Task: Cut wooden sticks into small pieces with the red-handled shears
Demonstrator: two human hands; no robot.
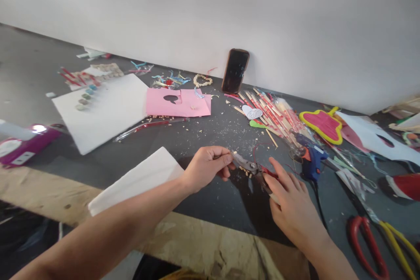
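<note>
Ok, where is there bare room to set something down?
The near strip of dark tabletop, between the white slab and the right hand, looks bare. So does the near part of the large white sheet. Crowded: the right side, with sticks, glue gun and red handle.

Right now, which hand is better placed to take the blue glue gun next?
Probably the right hand: it is nearer the glue gun, though it would first have to release the red-handled tool. The left hand is farther off, beyond that tool.
</note>
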